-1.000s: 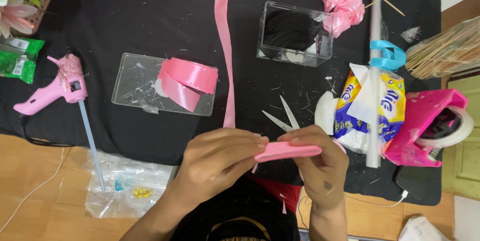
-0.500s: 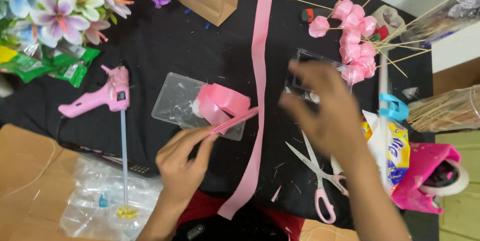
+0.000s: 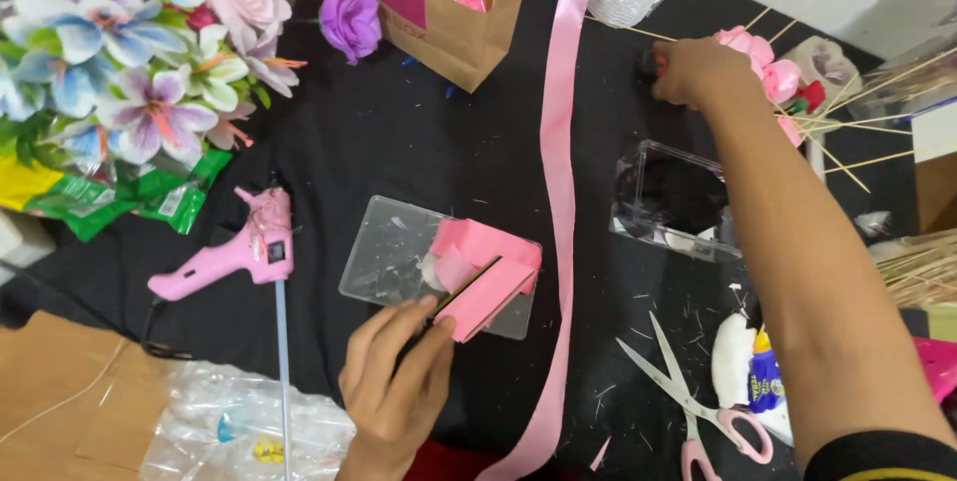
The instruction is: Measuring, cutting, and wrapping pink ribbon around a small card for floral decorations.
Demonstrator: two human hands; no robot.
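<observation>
My left hand [image 3: 399, 376] pinches a folded strip of pink ribbon [image 3: 485, 290] by its near end, over a clear plastic lid [image 3: 384, 260] on the black cloth. My right hand [image 3: 696, 70] is stretched to the far side of the table. Its fingers are curled around a small red and black object [image 3: 650, 63] beside pink ribbon roses [image 3: 773, 67] on thin skewers. A long loose pink ribbon [image 3: 558, 182] runs down the table between my two hands.
A pink glue gun [image 3: 234, 254] lies left of the lid, artificial flowers [image 3: 130, 72] fill the far left, and a brown paper bag [image 3: 454, 17] stands behind. A clear box [image 3: 673, 197], pink-handled scissors [image 3: 698, 396] and a glue packet [image 3: 763, 373] lie under my right arm.
My hands came apart: the right let go of the folded ribbon and reached to the far right corner. My left hand kept the ribbon and lowered it onto the lid.
</observation>
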